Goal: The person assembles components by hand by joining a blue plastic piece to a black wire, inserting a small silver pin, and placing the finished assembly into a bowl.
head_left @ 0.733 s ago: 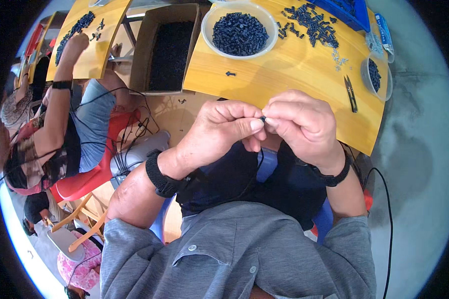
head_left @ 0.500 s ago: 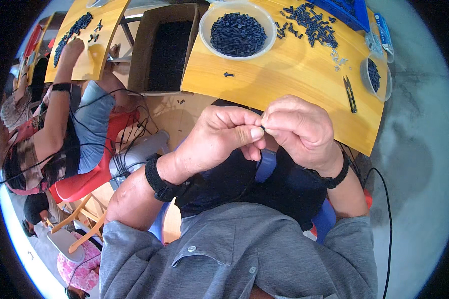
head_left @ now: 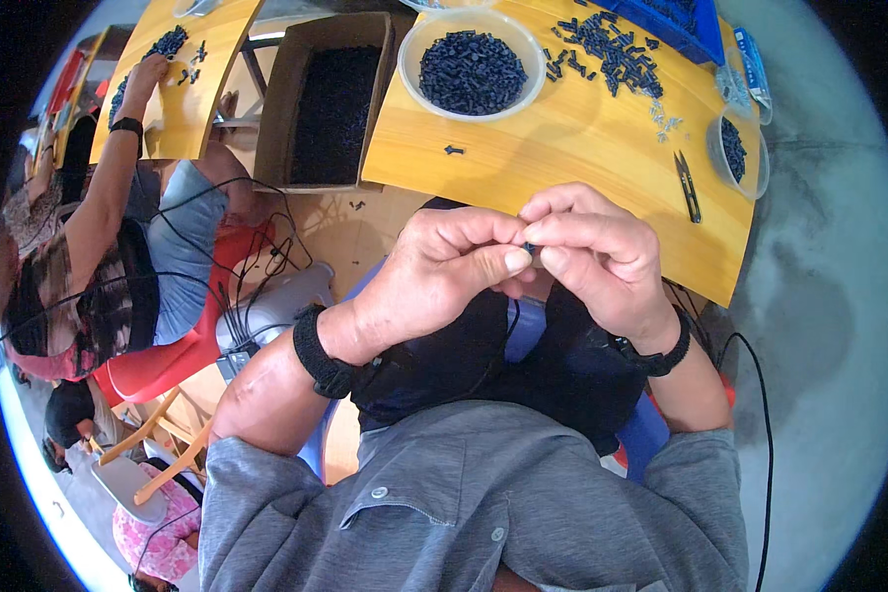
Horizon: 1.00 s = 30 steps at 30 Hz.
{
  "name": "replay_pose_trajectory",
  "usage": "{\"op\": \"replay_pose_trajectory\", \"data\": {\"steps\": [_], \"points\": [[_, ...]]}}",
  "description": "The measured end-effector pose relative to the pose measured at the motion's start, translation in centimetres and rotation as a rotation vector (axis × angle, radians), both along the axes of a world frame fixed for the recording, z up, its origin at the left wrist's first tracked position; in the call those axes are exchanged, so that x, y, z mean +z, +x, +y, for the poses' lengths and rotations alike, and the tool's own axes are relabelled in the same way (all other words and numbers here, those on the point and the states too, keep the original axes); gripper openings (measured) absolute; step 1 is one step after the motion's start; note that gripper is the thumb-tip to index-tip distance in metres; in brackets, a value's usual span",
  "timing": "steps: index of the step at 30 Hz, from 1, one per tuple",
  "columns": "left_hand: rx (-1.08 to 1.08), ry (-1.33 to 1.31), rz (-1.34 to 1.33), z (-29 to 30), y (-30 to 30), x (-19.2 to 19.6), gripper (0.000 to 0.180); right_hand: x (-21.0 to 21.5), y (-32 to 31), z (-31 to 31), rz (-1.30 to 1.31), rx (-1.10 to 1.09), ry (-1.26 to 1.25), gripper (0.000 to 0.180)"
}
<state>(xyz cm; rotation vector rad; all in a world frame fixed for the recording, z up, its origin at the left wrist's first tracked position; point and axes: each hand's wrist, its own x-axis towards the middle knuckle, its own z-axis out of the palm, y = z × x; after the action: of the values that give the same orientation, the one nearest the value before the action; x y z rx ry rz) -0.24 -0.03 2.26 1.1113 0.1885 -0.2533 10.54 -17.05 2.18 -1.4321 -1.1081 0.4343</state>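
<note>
My left hand (head_left: 456, 259) and my right hand (head_left: 602, 259) meet fingertip to fingertip above my lap, just off the table's near edge. Between them sits a small black plastic part (head_left: 531, 248), mostly covered by fingers. The left thumb and forefinger pinch it; the right thumb and fingertips close on its other side. Ahead on the yellow table (head_left: 562, 158), a single black part (head_left: 454, 150) lies by itself. A clear round tub (head_left: 411, 91) full of similar black parts stands behind that one.
Loose black parts (head_left: 617, 59) and clear scraps (head_left: 664, 123) lie beside a blue bin (head_left: 696, 39). Black thread snips (head_left: 688, 187) rest near a smaller tub (head_left: 758, 176). Left of the table stands a cardboard box (head_left: 276, 109). A co-worker's hand (head_left: 148, 74) reaches over another table.
My right fingers have spread slightly and shifted their grip, showing more of the black part. The co-worker's hand has moved up toward the far side of the other table.
</note>
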Motion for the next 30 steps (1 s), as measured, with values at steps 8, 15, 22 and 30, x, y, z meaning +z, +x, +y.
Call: {"op": "replay_pose_trajectory", "data": {"steps": [8,15,22,30], "points": [[0.103,0.234,-0.326,0.0,0.3,-1.5,0.01,1.2,-1.0,-0.3,0.867,-0.1,-0.358,0.049],[-0.025,0.172,-0.248,0.0,0.0,-1.1,0.008,0.2,-1.6,0.1,1.269,0.182,-0.314,0.06],[-0.031,0.239,-0.316,0.1,0.2,-0.8,0.007,0.0,-2.0,0.1,1.46,0.233,-0.27,0.057],[0.004,0.081,-0.249,-0.2,0.3,-0.5,0.009,-0.5,-2.5,0.9,1.504,0.34,-0.246,0.053]]}}
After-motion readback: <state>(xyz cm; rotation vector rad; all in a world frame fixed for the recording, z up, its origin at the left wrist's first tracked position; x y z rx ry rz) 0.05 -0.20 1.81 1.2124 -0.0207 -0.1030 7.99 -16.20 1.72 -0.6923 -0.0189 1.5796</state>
